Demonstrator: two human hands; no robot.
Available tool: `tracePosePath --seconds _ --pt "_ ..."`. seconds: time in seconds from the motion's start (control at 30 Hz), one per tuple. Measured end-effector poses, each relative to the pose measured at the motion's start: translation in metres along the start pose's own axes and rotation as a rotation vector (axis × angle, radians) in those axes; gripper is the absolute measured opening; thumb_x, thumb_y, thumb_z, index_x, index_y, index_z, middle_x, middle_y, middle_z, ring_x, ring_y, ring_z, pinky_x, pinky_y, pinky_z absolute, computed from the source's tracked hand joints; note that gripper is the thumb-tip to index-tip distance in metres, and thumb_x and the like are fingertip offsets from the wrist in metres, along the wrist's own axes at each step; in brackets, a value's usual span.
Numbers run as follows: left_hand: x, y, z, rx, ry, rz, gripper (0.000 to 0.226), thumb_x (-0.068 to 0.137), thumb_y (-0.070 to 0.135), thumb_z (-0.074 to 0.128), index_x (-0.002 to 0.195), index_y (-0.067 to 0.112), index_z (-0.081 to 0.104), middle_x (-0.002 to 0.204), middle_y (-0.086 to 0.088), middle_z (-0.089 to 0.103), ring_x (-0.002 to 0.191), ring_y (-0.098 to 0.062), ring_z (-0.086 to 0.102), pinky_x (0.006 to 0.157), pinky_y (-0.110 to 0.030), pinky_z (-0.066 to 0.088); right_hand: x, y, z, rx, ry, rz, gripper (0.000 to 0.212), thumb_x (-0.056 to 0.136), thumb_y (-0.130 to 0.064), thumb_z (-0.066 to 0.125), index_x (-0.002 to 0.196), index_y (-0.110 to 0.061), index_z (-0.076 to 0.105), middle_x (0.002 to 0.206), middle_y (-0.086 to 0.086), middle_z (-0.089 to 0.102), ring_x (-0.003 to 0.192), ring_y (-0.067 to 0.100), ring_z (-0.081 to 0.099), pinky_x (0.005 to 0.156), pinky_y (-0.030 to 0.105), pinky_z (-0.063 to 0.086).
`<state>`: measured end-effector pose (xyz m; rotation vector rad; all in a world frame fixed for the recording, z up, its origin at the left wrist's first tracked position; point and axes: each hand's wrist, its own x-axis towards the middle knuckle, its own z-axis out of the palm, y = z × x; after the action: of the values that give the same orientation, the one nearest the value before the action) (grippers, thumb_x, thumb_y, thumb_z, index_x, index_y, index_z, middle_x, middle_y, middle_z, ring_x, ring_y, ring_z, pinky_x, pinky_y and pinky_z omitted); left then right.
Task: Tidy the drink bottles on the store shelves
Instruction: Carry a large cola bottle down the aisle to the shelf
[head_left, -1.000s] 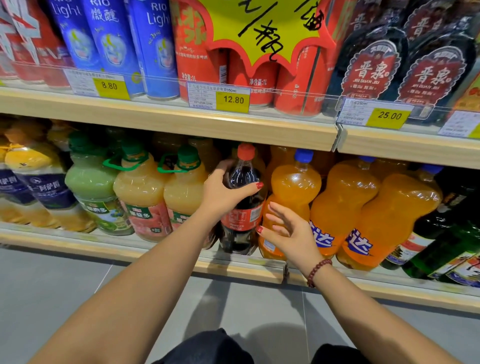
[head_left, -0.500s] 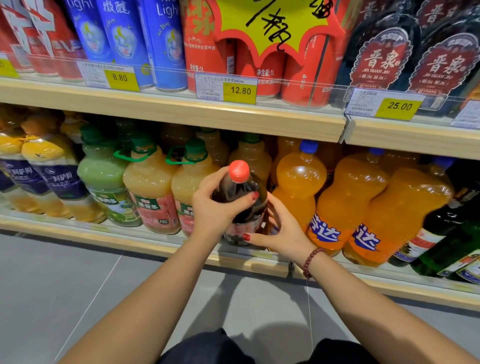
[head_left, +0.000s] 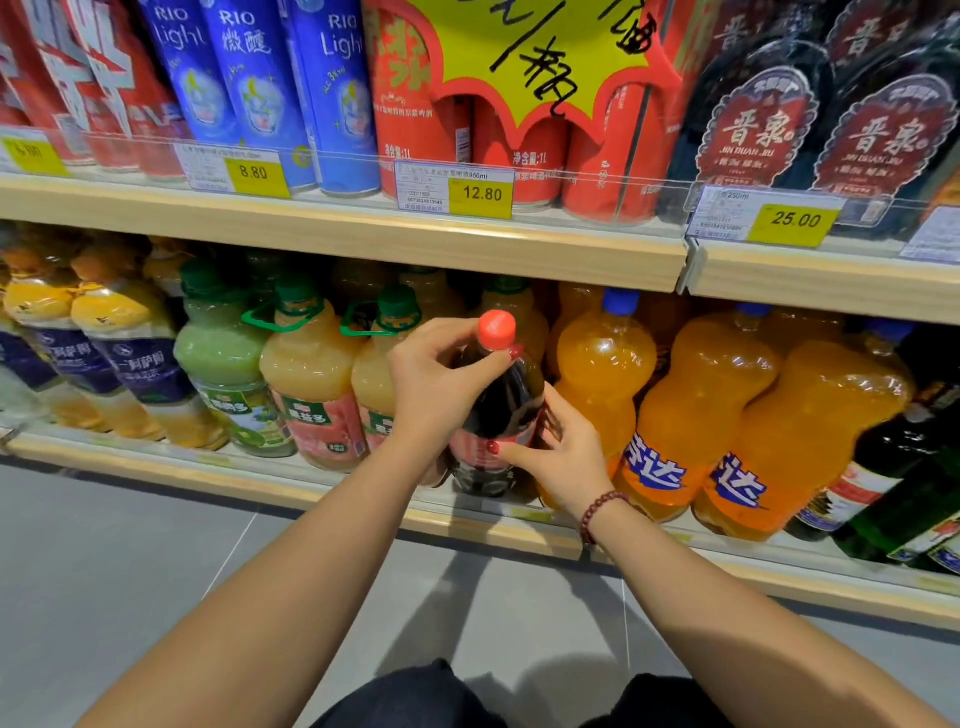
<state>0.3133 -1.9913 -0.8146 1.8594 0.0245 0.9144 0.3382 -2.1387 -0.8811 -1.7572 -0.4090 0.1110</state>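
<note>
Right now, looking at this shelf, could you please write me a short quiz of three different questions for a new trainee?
1. True or false: both hands touch the dark cola bottle.
2. Which colour is the cap of that bottle? A) blue B) red C) green
3. Fill in: just to the right of the held bottle stands an ______ soda bottle with a blue cap.

Key:
1. True. The left hand wraps the upper part below the cap, and the right hand has its fingers on the lower side by the label.
2. B
3. orange
</note>
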Motion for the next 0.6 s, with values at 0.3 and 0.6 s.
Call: tracePosePath --seconds 0.3,0.6 --pt "0.012 0.036 -0.011 -0.040 0.000 0.035 0.028 0.068 0.020 0.084 0.095 0.018 0.074 0.088 0.000 0.072 0.087 -0.013 0.068 0.079 -0.034 0.057 -0.009 -0.019 -0.005 0.050 0.068 -0.056 0.083 0.062 -0.030 0.085 0.135 -0.036 0.046 0.117 -0.040 0.053 0.118 -0.014 0.048 0.094 0.008 0.042" --pt "0.029 0.114 -0.060 -0.038 -0.026 -0.202 0.033 0.061 0.015 0.085 0.092 0.020 0.074 0.085 -0.004 0.071 0.084 -0.021 0.069 0.078 -0.037 0.057 -0.043 -0.100 -0.007 0.156 -0.036 0.039 0.078 0.057 -0.025 0.091 0.124 -0.041 0.053 0.122 -0.024 0.062 0.123 0.000 0.052 0.106 0.028 0.041"
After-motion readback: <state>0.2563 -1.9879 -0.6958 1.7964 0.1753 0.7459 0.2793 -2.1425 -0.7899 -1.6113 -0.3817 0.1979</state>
